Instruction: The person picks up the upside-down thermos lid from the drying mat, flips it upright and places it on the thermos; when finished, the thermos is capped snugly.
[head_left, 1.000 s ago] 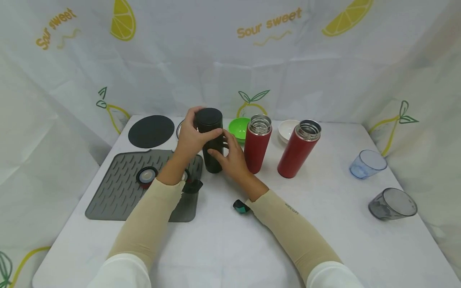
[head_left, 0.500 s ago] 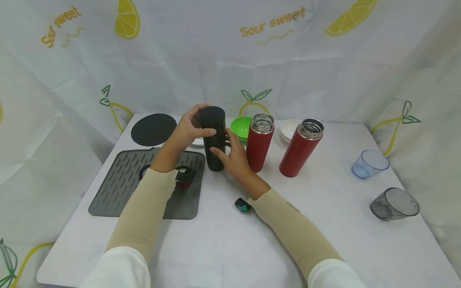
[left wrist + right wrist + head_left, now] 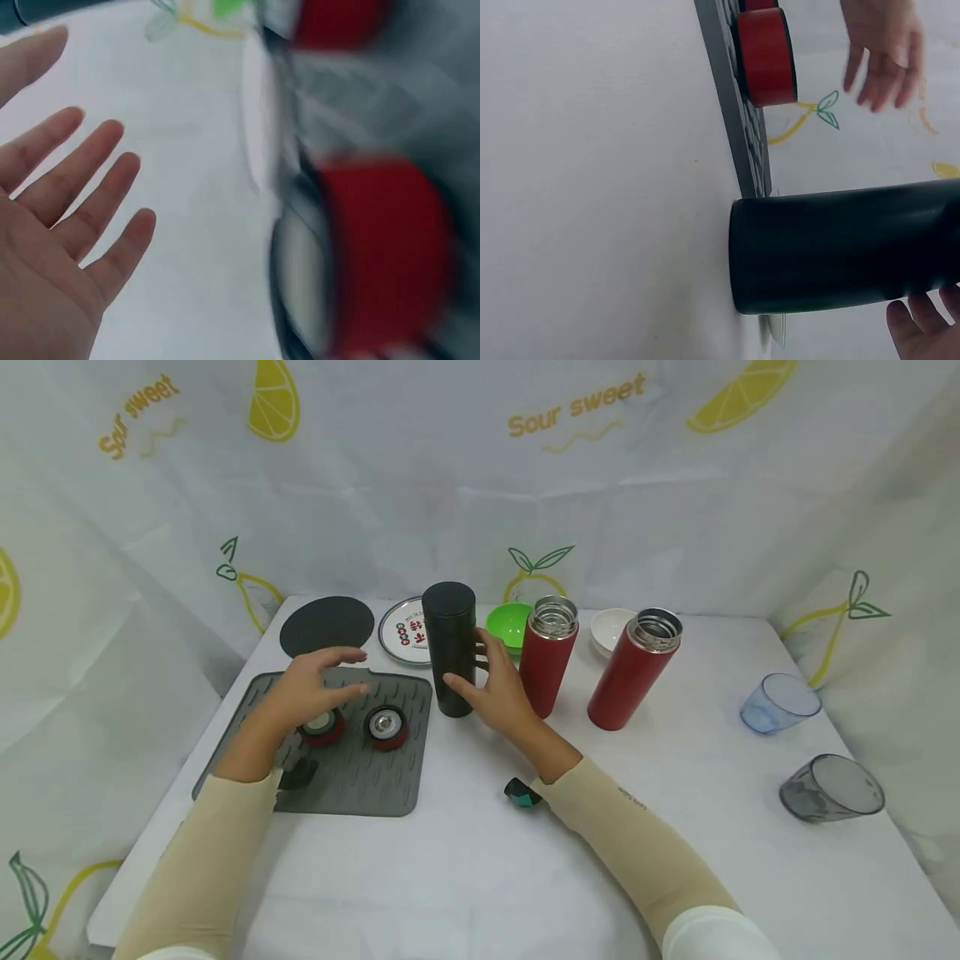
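A black vacuum flask point(image 3: 452, 652) stands upright with its black lid on, right of the grey draining mat point(image 3: 352, 793). My right hand point(image 3: 498, 687) holds it from the right side, thumb in front and fingers behind. My left hand point(image 3: 303, 697) hovers over the mat, fingers spread and holding nothing; the left wrist view shows its bare palm point(image 3: 45, 277). Beneath and beside it on the mat lie two red bottle lids, one partly covered by the hand point(image 3: 322, 727) and the other point(image 3: 386, 727) in plain sight. Two red flasks point(image 3: 547, 664) point(image 3: 633, 672) stand lidless to the right.
Behind are a black round mat point(image 3: 327, 625), a printed round plate or lid point(image 3: 403, 633), a green bowl point(image 3: 508, 625) and a white bowl point(image 3: 607, 631). A blue glass point(image 3: 778, 703) and a grey glass point(image 3: 831, 788) stand at the right edge of the white table point(image 3: 465, 860).
My left hand has let go of the black flask's top and moved left over the mat. The right hand keeps its hold, and the flask stays in place.
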Demonstrator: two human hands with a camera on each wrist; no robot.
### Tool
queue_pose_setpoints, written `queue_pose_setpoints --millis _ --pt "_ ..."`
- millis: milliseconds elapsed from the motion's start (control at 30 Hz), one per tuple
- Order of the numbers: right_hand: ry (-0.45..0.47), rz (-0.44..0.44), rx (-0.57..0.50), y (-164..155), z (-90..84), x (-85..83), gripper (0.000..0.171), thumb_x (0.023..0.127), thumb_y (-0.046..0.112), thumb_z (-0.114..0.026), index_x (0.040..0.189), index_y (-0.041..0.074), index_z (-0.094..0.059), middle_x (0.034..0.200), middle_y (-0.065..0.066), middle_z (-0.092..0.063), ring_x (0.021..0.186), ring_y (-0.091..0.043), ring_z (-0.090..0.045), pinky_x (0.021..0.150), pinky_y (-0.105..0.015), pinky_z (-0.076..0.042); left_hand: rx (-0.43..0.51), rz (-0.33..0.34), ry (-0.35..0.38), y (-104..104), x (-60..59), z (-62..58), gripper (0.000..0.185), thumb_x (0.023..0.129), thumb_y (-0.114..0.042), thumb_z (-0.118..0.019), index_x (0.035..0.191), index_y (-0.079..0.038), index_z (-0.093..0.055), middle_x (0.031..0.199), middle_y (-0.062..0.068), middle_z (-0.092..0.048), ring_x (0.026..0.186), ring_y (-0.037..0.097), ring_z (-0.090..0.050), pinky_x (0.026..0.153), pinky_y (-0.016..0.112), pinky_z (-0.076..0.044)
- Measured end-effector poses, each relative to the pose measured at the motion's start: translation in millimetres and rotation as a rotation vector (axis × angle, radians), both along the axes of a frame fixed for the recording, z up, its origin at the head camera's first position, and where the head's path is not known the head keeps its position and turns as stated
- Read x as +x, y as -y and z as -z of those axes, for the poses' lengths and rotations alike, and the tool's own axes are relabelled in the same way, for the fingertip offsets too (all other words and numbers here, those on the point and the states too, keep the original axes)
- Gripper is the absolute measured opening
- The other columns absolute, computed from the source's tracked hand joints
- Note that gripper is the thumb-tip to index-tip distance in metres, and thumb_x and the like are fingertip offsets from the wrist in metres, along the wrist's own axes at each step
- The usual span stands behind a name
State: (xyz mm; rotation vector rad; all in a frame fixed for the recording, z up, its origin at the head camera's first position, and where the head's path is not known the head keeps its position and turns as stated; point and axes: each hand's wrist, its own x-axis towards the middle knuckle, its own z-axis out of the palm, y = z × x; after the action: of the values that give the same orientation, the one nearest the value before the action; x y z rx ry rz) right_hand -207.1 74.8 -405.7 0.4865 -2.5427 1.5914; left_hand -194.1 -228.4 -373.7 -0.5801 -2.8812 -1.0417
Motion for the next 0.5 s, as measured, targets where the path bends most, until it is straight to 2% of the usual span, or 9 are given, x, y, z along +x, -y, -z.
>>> queue_pose_setpoints --millis 133,300,400,500 --pt "-0.058 0.009 0.008 -3.0 0.7 8.6 0.083 0.086 0.038 -0.074 0.151 0.018 -0.026 0.146 -0.002 -0.037 0.130 -0.020 -0.042 0.103 -0.040 -0.042 -0.120 -0.053 0.103 27.7 17.1 17.5 0.078 0.081 -0.041 -0.078 0.142 -0.005 -0.046 0.145 0.017 -0.045 0.134 0.039 -0.037 0.103 0.061 -0.032" --pt "-0.162 -0.010 0.021 -11.6 2.6 22.6 0.078 0.087 0.035 -0.074 0.149 0.016 -0.031 0.143 -0.001 -0.041 0.127 -0.020 -0.045 0.101 -0.040 -0.044 -0.180 -0.098 0.220 46.2 31.0 34.8 0.101 0.074 -0.043 -0.084 0.148 0.000 -0.032 0.148 0.024 -0.036 0.133 0.044 -0.034 0.102 0.063 -0.031" --pt "-0.209 -0.030 0.042 -18.9 2.4 31.1 0.074 0.087 0.031 -0.074 0.147 0.015 -0.034 0.140 -0.002 -0.044 0.126 -0.016 -0.046 0.100 -0.039 -0.045 -0.188 -0.108 0.234 50.6 32.3 42.9 0.099 0.074 -0.039 -0.085 0.147 0.003 -0.033 0.143 0.028 -0.039 0.128 0.046 -0.039 0.099 0.063 -0.035" --pt "-0.227 -0.062 0.045 -27.4 2.3 38.8 0.071 0.087 0.028 -0.075 0.146 0.015 -0.037 0.138 -0.003 -0.046 0.125 -0.013 -0.047 0.099 -0.036 -0.045 -0.185 -0.113 0.197 51.5 30.7 46.0 0.088 0.076 -0.032 -0.084 0.143 0.003 -0.039 0.138 0.028 -0.045 0.124 0.045 -0.043 0.097 0.062 -0.037"
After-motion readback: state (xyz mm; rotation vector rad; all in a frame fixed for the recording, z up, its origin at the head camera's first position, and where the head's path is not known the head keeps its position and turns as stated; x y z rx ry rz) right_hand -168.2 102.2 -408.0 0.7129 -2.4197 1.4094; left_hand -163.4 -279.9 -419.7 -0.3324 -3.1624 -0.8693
